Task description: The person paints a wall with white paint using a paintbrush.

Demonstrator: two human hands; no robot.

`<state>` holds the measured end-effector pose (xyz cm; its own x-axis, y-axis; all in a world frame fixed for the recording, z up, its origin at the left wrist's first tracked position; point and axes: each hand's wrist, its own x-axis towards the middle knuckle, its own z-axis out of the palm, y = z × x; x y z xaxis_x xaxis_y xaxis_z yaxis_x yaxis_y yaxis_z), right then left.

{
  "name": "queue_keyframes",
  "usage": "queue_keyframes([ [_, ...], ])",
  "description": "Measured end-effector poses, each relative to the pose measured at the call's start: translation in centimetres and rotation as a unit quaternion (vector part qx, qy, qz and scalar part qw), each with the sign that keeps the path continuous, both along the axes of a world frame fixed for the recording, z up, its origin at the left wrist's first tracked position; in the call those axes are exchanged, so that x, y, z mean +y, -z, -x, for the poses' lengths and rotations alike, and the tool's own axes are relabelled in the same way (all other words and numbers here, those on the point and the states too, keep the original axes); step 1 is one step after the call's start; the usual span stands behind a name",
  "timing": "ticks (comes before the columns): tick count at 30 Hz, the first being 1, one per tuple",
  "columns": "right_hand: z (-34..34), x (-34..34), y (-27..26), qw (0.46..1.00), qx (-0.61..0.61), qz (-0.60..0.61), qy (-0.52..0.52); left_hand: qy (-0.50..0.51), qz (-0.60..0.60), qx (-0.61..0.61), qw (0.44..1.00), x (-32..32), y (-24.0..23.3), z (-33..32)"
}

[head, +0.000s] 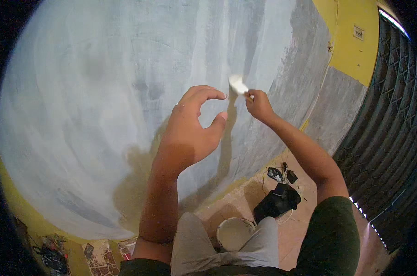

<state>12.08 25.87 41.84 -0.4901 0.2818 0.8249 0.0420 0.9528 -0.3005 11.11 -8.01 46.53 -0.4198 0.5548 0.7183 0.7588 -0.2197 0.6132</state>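
My right hand (259,105) grips the handle of a paintbrush (238,85) whose pale, blurred head is against or close to the wall. My left hand (198,120) is raised left of the brush, fingers and thumb curved apart, holding nothing. Before me the wall (101,86) bears streaky pale blue-grey paint, with darker grey patches towards the right. On the floor between my knees stands a round white bucket (235,234) with pale contents. Whether the bristles touch the wall cannot be told.
A black bag (278,203) and small dark items lie by the wall's foot. A cable runs down the wall beside yellow paint (355,51) and a switch plate (358,32). A dark folding metal gate (377,138) stands at right. Clutter (53,255) lies lower left.
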Motion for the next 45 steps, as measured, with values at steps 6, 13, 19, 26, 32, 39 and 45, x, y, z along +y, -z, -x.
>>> queue_keyframes([
  [6,-1.7,3.1,-5.5,0.971,-0.190,-0.146,0.025,0.013,0.011,-0.021,1.000,-0.4,0.9,-0.7],
  [13,1.2,-1.7,-22.4,0.982,-0.154,-0.111,-0.007,-0.003,0.013,-0.003,1.000,-1.2,-0.2,-1.4],
  [19,-0.1,-2.3,-28.5,0.978,0.192,-0.048,-0.059,0.016,0.010,0.006,1.000,-1.1,-0.6,-2.2],
  [26,2.1,-3.8,-18.0,0.981,0.056,-0.186,-0.006,0.030,0.002,-0.007,1.000,-2.1,1.2,-2.0],
  [32,1.4,-7.0,-1.4,0.999,-0.038,-0.002,-0.021,0.039,0.011,-0.035,0.999,-3.0,4.5,-1.6],
  [39,0.8,-4.8,11.9,0.982,-0.185,0.032,-0.009,0.100,0.044,-0.147,0.983,-2.2,9.8,-2.8],
  [45,-0.1,-1.0,4.6,0.969,-0.236,-0.039,0.064,0.103,0.086,-0.183,0.974,-1.9,13.6,-3.0],
])
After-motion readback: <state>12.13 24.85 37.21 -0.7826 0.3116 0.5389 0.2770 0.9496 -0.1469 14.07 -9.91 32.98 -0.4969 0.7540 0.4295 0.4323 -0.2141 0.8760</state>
